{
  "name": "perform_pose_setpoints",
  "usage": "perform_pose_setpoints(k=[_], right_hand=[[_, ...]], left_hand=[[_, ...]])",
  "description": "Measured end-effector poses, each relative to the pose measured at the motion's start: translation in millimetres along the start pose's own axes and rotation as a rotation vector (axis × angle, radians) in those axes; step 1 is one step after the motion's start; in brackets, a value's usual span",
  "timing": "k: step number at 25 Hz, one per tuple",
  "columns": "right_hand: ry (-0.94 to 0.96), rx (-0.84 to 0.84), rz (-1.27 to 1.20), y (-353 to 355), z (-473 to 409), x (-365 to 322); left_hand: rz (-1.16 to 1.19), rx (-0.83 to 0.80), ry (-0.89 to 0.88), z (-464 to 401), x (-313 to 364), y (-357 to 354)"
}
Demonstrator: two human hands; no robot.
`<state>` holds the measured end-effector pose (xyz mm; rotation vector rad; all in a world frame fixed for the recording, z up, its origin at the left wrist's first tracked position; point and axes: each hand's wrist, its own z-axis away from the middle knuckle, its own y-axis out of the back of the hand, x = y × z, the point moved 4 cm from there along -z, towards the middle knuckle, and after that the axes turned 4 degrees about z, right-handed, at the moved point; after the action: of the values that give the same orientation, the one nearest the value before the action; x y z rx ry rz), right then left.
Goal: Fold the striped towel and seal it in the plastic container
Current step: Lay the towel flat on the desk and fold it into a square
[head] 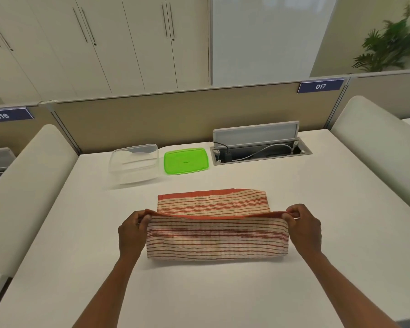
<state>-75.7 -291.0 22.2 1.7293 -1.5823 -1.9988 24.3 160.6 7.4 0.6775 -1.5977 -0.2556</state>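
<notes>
The red-and-cream striped towel (217, 235) lies on the white table (223, 292) in front of me, its near half lifted and doubled over toward the far half. My left hand (131, 229) pinches the raised edge at its left corner. My right hand (304, 227) pinches the same edge at its right corner. Beyond the towel stands the clear plastic container (133, 162), uncovered and with nothing visible inside. Its green lid (186, 160) lies flat on the table just to the right of it.
An open cable hatch (260, 150) with plugs and a raised flap sits at the back right. Padded dividers (26, 190) flank the table on both sides, and a partition wall closes off the back.
</notes>
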Motion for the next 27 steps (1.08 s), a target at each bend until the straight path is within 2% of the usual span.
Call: perform_pose_setpoints(k=[13,19,24,27], right_hand=[[0.035,-0.109,0.141,-71.9,-112.2,-25.8],[-0.01,-0.171,0.257,-111.4,-153.6,-20.7],[-0.08,-0.195,0.302,-132.6,-155.0,-6.5],[-0.042,-0.201,0.371,-138.2,-139.7,-6.8]], left_hand=[[-0.128,-0.008,0.066,-93.0,-22.1,-51.7],[-0.21,-0.064,0.209,-119.8,-39.5,-82.9],[-0.247,-0.04,0.321,-125.1,-46.4,-93.3],[-0.36,-0.051,0.421,-129.1,-46.4,-95.0]])
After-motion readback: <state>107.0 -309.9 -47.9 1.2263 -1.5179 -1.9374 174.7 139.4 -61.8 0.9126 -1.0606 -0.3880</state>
